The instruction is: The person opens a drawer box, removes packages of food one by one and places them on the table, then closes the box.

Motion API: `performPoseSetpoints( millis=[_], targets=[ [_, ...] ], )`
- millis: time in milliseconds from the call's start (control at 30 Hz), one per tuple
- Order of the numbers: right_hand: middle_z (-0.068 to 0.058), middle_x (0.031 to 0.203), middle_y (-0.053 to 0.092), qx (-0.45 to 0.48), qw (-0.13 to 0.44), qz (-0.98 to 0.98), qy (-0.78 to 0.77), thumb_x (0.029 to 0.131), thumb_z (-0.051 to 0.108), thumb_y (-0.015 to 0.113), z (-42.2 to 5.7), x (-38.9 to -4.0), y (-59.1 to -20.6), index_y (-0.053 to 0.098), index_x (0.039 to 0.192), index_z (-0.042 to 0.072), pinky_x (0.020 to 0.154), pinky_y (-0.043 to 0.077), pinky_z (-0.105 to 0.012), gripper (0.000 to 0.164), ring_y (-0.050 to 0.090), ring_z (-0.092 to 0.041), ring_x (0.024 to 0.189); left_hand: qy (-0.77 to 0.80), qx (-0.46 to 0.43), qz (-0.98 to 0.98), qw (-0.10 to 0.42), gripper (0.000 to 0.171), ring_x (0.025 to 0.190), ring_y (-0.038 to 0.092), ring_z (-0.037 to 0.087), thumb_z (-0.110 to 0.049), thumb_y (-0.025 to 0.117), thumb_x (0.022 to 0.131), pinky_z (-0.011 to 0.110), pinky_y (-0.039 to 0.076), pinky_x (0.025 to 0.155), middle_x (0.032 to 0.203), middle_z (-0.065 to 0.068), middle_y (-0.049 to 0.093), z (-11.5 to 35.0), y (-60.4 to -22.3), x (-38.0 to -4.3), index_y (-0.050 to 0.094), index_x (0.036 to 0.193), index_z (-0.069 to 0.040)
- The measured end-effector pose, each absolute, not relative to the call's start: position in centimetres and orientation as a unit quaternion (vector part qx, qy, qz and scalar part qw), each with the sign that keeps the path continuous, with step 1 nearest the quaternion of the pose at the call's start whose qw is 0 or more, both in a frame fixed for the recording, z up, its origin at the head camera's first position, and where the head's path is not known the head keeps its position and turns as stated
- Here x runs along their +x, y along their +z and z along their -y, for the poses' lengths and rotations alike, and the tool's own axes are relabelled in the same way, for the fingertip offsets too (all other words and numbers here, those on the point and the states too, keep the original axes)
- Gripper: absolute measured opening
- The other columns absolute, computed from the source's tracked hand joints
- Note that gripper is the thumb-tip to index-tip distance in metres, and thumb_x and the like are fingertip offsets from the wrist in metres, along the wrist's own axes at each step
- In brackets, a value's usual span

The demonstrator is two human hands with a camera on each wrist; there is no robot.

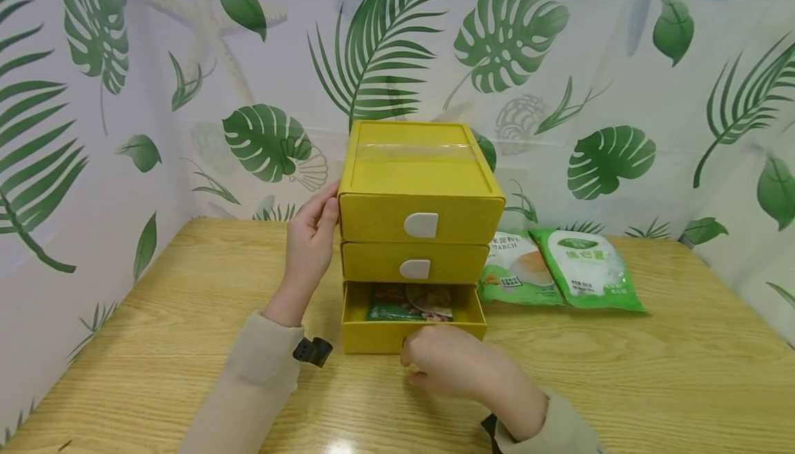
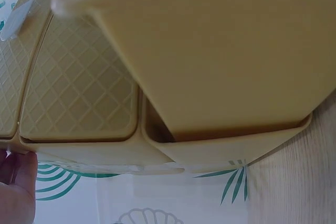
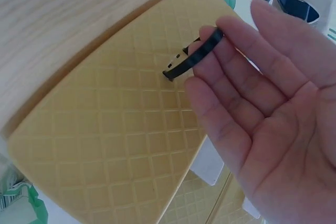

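Note:
A yellow three-drawer organizer stands in the middle of the table, its bottom drawer pulled partway out. A flat packet with food pictures lies inside that drawer. My right hand is at the drawer's front, with fingertips hooked in a black loop handle in the right wrist view. Against the organizer's upper left side, my left hand rests with fingers extended. The left wrist view has that hand at the lower left, beside the organizer's edge.
Two green-and-white bags lie right of the organizer, the nearer one partly behind it. White tabs mark the two upper drawers, which are pushed in. A leaf-patterned cloth hangs behind the wooden table.

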State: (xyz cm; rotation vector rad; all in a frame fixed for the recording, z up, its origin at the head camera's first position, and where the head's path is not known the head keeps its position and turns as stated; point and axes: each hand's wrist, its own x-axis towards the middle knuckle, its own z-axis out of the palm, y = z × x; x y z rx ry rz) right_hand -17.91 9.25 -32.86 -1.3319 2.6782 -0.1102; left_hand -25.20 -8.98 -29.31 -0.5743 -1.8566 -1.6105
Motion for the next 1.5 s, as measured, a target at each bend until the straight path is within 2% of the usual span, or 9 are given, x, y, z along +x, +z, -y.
performPoseSetpoints(
  millis=[133, 467, 1000, 1367, 1500],
  targets=[
    [0.011, 0.055, 0.04, -0.449, 0.07, -0.891, -0.031, 0.068, 0.012, 0.059, -9.2, -17.6, -32.6, 0.052, 0.058, 0.016, 0.046, 0.033, -0.017, 0.012, 0.037, -0.002, 0.049, -0.611, -0.22, 0.697, 0.305, 0.03, 0.097, 0.043, 0.011, -0.011, 0.038, 0.083, 0.024, 0.039, 0.075, 0.11, 0.01, 0.045, 9.0, -29.2, -25.1, 0.045, 0.11, 0.002],
    [0.011, 0.055, 0.038, -0.461, 0.068, -0.884, -0.024, 0.069, 0.009, 0.057, -9.4, -16.7, -32.7, 0.048, 0.055, 0.017, 0.045, 0.032, -0.015, 0.018, 0.036, -0.003, 0.049, -0.607, -0.224, 0.694, 0.315, 0.03, 0.097, 0.043, 0.012, -0.009, 0.039, 0.083, 0.025, 0.039, 0.075, 0.109, 0.012, 0.046, 8.9, -29.2, -25.2, 0.046, 0.109, 0.004],
    [0.014, 0.054, 0.039, -0.499, 0.066, -0.864, -0.019, 0.071, 0.002, 0.054, -9.4, -15.2, -32.6, 0.054, 0.059, 0.018, 0.043, 0.031, -0.011, 0.02, 0.037, 0.001, 0.048, -0.61, -0.226, 0.691, 0.316, 0.029, 0.095, 0.044, 0.014, -0.008, 0.039, 0.083, 0.025, 0.04, 0.074, 0.108, 0.013, 0.047, 9.0, -29.2, -25.2, 0.046, 0.108, 0.004],
    [0.013, 0.057, 0.043, -0.526, 0.034, -0.849, 0.038, 0.068, 0.006, 0.057, -9.1, -14.1, -32.5, 0.058, 0.062, 0.018, 0.044, 0.034, -0.013, 0.014, 0.041, 0.0, 0.051, -0.605, -0.231, 0.695, 0.312, 0.029, 0.097, 0.043, 0.013, -0.008, 0.037, 0.084, 0.024, 0.039, 0.075, 0.109, 0.012, 0.045, 9.0, -29.2, -25.1, 0.045, 0.109, 0.004],
    [0.014, 0.056, 0.042, -0.527, 0.046, -0.847, 0.04, 0.07, 0.017, 0.055, -9.0, -13.9, -32.4, 0.056, 0.062, 0.019, 0.042, 0.032, -0.013, 0.008, 0.038, 0.0, 0.049, -0.602, -0.233, 0.696, 0.313, 0.029, 0.097, 0.043, 0.013, -0.008, 0.037, 0.084, 0.024, 0.039, 0.075, 0.109, 0.012, 0.045, 9.0, -29.2, -25.2, 0.045, 0.11, 0.004]
  ],
)
